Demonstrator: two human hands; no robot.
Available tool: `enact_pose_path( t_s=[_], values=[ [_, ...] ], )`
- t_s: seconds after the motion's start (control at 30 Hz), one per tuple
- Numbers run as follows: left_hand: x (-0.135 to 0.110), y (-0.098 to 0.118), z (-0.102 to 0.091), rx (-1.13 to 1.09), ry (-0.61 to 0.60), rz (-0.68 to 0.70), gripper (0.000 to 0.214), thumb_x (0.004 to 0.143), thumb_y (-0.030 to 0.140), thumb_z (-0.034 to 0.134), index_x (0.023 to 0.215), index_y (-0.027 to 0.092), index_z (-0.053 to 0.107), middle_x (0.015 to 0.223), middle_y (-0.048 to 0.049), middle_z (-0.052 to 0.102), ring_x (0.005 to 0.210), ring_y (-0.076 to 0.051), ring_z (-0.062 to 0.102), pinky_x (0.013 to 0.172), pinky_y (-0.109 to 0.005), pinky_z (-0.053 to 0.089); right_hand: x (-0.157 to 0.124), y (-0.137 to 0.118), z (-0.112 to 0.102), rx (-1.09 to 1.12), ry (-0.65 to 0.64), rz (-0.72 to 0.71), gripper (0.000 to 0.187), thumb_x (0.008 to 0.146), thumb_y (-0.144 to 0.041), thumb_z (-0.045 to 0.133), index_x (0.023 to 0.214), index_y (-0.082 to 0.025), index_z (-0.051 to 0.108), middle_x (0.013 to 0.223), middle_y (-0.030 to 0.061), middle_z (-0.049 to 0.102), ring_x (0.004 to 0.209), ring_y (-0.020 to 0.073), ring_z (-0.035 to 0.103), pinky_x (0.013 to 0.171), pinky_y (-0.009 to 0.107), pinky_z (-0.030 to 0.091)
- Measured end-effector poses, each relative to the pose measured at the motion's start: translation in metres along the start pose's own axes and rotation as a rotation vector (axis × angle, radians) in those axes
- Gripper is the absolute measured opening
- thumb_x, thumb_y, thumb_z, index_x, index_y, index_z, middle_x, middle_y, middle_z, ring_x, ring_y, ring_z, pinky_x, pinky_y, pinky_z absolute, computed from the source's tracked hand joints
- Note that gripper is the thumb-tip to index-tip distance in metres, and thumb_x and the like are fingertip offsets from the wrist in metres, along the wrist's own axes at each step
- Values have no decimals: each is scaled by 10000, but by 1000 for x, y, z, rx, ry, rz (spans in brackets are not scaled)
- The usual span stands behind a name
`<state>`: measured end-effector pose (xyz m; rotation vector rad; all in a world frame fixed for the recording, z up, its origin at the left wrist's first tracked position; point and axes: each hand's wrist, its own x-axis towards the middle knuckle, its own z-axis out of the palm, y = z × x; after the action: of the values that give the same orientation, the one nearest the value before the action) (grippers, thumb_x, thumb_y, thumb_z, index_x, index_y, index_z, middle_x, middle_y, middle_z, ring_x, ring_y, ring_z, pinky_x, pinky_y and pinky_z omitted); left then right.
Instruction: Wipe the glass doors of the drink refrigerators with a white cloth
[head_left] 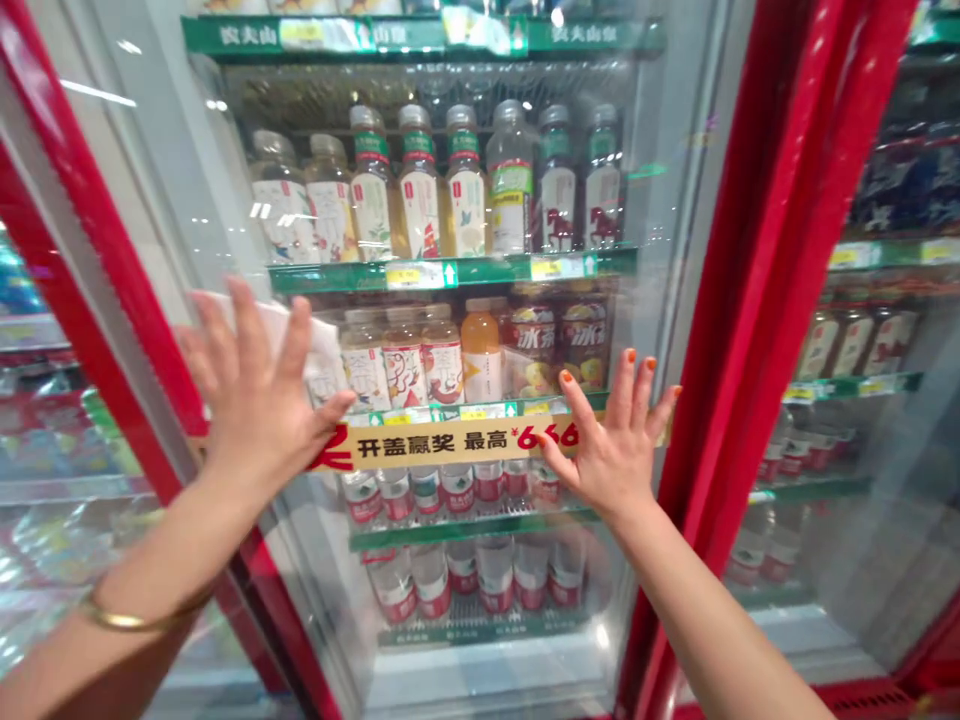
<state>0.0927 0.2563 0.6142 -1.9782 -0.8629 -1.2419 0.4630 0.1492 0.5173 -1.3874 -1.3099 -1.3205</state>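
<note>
Both hands are raised with fingers spread in front of a glass cooler door [480,640]. My left hand [259,395] is at the left end of a yellow printed banner strip [442,443], its thumb tip reaching the strip. Behind those fingers lies a white cloth or paper [300,345]; whether the hand touches it, I cannot tell. My right hand [611,440] is at the strip's right part, with its lower fingers over the strip. Neither hand grips anything.
Bottled drinks [420,200] stand on green-edged shelves behind the glass. Red door frames [757,300] flank this door, and a neighbouring cooler with more bottles [847,340] stands at right. A gold bangle [135,620] circles my left wrist.
</note>
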Motion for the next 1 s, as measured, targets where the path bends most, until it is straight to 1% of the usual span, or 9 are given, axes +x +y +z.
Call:
enact_pose_path(
  t_s=[0.13, 0.23, 0.37, 0.47, 0.6, 0.7, 0.8, 0.93, 1.0],
  values=[
    [-78, 37, 40, 60, -27, 322, 1198, 870, 945, 569, 1802, 377, 75, 1900, 1, -88, 1772, -340, -117, 1442, -593, -105, -1, 1, 2, 32, 9, -6, 1053, 949, -626, 744, 1805, -448, 157, 1909, 88, -146, 1737, 567, 97, 1272, 933, 145],
    [-125, 21, 52, 104, 20, 216, 1113, 921, 846, 606, 1803, 364, 129, 1905, -41, -25, 1780, -336, -77, 1442, -614, -75, -2, 1, 3, 45, 19, -7, 1000, 975, -639, 696, 1804, -445, 173, 1912, 88, -125, 1736, 564, 111, 1267, 941, 143],
    [-113, 8, 39, 73, 43, -247, 945, 1059, 628, 506, 1806, 316, 19, 1881, -135, -159, 1748, -451, -146, 1348, -850, -33, -4, 2, 4, 53, 30, -3, 935, 999, -646, 643, 1802, -433, 214, 1915, 76, -94, 1722, 588, 143, 1258, 952, 143],
    [-109, 37, 46, 58, 33, -166, 1072, 985, 783, 557, 1806, 326, 41, 1886, -124, -149, 1752, -451, -141, 1359, -844, 12, -4, 3, 6, 54, 78, -4, 870, 1004, -645, 630, 1782, -416, 316, 1915, 64, -23, 1696, 612, 212, 1283, 900, 194],
    [-150, 65, 62, 86, 8, 70, 1110, 938, 748, 668, 1806, 325, 120, 1903, -96, -34, 1776, -395, -67, 1421, -739, 55, -4, 2, 6, 33, 65, 3, 918, 970, -641, 686, 1781, -411, 323, 1914, 66, -41, 1686, 621, 235, 1275, 885, 229],
    [-157, 57, 59, 57, -4, -216, 1056, 998, 510, 652, 1807, 275, 15, 1880, -149, -131, 1753, -473, -103, 1359, -862, 62, -3, 1, 4, 13, 4, -8, 1093, 899, -630, 779, 1805, -431, 200, 1908, 74, -142, 1713, 605, 158, 1263, 919, 196],
    [-139, 71, 62, -10, 56, -406, 1030, 1033, 512, 592, 1802, 254, -43, 1861, -173, -201, 1737, -502, -153, 1320, -911, 41, -3, 3, 3, 7, 1, -8, 1130, 885, -618, 797, 1808, -431, 173, 1904, 74, -169, 1726, 592, 115, 1272, 917, 173],
    [-155, 117, 80, 4, -13, -65, 1113, 960, 695, 678, 1808, 325, 59, 1897, -113, -99, 1762, -442, -126, 1382, -826, 36, -4, 3, 2, -8, -4, -5, 1034, 936, -616, 743, 1805, -394, 229, 1906, 75, -161, 1730, 586, 105, 1289, 908, 143],
    [-178, 121, 83, 25, -58, 4, 1081, 978, 628, 688, 1805, 335, 58, 1902, -92, -86, 1769, -401, -129, 1410, -771, 20, -4, 1, 2, -3, 2, -9, 1017, 945, -633, 730, 1803, -393, 239, 1907, 73, -157, 1731, 579, 115, 1292, 906, 146]
  ],
)
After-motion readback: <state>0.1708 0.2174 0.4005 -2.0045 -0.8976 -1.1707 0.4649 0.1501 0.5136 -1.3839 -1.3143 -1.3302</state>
